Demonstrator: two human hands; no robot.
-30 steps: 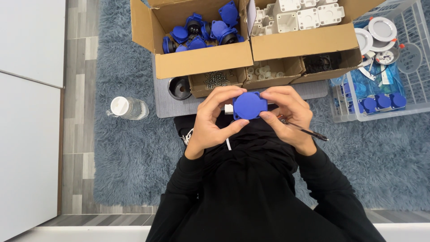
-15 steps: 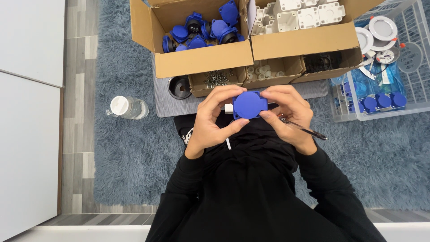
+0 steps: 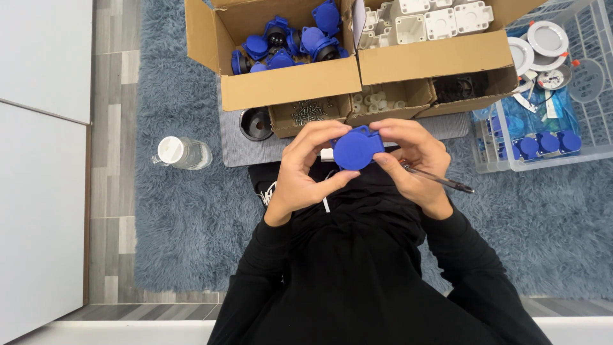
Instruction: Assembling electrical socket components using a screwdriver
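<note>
Setting: home room used as small-parts assembly station. Evidence: shaggy blue-grey rug (image 3: 179,217) over grey plank floor (image 3: 118,128), white cabinet front (image 3: 38,160) at the side. Cardboard boxes (image 3: 290,83) sorted by part (blue caps, white housings, screws); clear plastic crate (image 3: 549,153) of pieces; water bottle (image 3: 184,153) on rug.

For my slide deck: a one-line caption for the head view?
Both hands, left hand and right hand, hold a round blue socket cover above cardboard boxes.
</note>
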